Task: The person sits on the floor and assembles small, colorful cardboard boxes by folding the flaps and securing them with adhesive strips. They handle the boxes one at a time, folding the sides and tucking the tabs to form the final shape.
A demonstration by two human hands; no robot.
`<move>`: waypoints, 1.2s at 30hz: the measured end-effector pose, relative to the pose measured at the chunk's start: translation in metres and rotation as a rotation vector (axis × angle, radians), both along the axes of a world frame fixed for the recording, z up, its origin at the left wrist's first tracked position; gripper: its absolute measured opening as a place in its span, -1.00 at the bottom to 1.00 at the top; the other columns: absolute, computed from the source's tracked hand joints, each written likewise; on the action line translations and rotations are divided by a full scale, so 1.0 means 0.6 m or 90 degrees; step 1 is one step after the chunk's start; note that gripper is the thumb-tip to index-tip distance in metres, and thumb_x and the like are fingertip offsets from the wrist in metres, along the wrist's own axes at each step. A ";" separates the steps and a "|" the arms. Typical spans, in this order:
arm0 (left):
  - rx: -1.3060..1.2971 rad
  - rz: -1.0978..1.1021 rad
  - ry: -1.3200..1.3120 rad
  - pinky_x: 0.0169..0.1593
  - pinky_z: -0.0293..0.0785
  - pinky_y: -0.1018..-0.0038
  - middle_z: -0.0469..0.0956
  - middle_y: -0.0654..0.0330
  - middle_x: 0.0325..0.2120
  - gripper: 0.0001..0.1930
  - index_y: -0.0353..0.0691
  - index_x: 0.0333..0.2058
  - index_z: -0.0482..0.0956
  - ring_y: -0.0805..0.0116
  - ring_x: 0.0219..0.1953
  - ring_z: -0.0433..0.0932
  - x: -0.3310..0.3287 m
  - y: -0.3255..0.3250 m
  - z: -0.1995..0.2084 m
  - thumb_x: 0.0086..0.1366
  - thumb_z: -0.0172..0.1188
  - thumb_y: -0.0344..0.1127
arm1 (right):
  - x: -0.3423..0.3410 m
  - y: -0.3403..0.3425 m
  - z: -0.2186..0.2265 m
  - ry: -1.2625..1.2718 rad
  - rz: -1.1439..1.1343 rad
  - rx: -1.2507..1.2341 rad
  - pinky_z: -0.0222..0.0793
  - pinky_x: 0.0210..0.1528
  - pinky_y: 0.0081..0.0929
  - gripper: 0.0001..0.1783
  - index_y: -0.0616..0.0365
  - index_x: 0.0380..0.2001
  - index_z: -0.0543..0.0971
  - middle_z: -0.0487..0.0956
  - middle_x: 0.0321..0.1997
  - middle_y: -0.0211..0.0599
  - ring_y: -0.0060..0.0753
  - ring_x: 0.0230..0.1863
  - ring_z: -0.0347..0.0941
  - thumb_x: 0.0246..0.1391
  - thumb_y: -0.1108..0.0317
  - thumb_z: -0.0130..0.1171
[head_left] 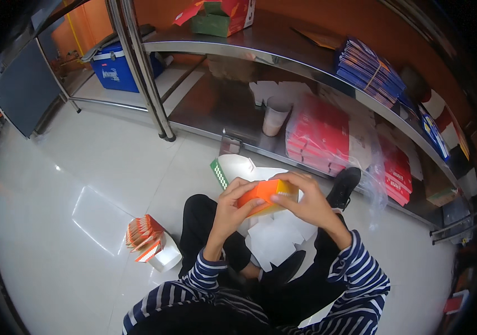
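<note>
Both hands on an orange-and-yellow carton (259, 192)

From my end of the feed I see the wearer seated on the tiled floor (98, 184), the carton held up in front of the body, above the bent legs. The left hand (229, 211) pinches its left side, thumb on the near face; the right hand (312, 202) grips the other end — its thumb presses the face too, fingers curled over the top. Beneath, white card pieces (272, 240) lie spread between the legs, and a green-and-white checked piece (219, 173) sits just beyond the left hand. To my left a nested stack of red-and-white cartons (143, 233) leans by a white container (167, 254). On the lower steel shelf (205, 120) I make out a paper cup (277, 116) beside red flat packs (318, 131) in clear plastic
</note>
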State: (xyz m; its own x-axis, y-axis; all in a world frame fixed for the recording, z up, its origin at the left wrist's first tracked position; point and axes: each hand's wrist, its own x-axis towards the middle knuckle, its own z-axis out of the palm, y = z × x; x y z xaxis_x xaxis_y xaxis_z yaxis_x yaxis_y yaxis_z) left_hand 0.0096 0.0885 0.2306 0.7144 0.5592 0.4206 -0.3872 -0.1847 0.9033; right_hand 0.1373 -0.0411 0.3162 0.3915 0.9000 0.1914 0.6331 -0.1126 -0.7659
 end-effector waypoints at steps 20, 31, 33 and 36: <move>0.227 0.254 -0.048 -0.40 0.31 0.60 0.47 0.23 -0.54 -0.79 -0.28 -0.43 0.63 0.40 -0.47 0.44 0.000 -0.035 0.022 -0.16 0.29 -0.55 | -0.006 0.011 -0.049 0.182 -0.111 0.040 0.30 -0.37 -0.55 -0.81 0.28 -0.39 0.55 0.52 -0.51 -0.27 -0.53 -0.46 0.40 -0.05 0.36 0.15; 0.396 0.288 -0.086 -0.28 0.27 0.48 0.54 0.29 -0.47 -0.78 -0.15 -0.41 0.64 0.41 -0.42 0.48 -0.003 -0.019 0.012 -0.13 0.29 -0.49 | -0.014 -0.001 0.005 0.007 0.075 -0.045 0.30 -0.26 -0.37 -0.79 0.27 -0.30 0.55 0.48 -0.41 -0.06 -0.13 -0.35 0.40 0.04 0.39 0.01; 0.410 0.302 -0.085 -0.28 0.27 0.48 0.54 0.30 -0.47 -0.78 -0.15 -0.39 0.64 0.42 -0.40 0.50 -0.003 -0.020 0.011 -0.12 0.28 -0.48 | -0.012 -0.002 0.006 -0.018 0.098 -0.051 0.29 -0.27 -0.37 -0.80 0.26 -0.27 0.54 0.48 -0.39 -0.08 -0.13 -0.35 0.39 0.03 0.43 0.03; 0.411 0.320 -0.085 -0.28 0.29 0.48 0.54 0.28 -0.47 -0.79 -0.14 -0.41 0.64 0.39 -0.41 0.49 0.000 -0.026 0.010 -0.13 0.28 -0.48 | -0.009 -0.005 0.000 -0.054 0.115 -0.049 0.28 -0.33 -0.40 -0.77 0.24 -0.21 0.54 0.49 -0.40 -0.14 -0.19 -0.40 0.39 0.00 0.49 0.09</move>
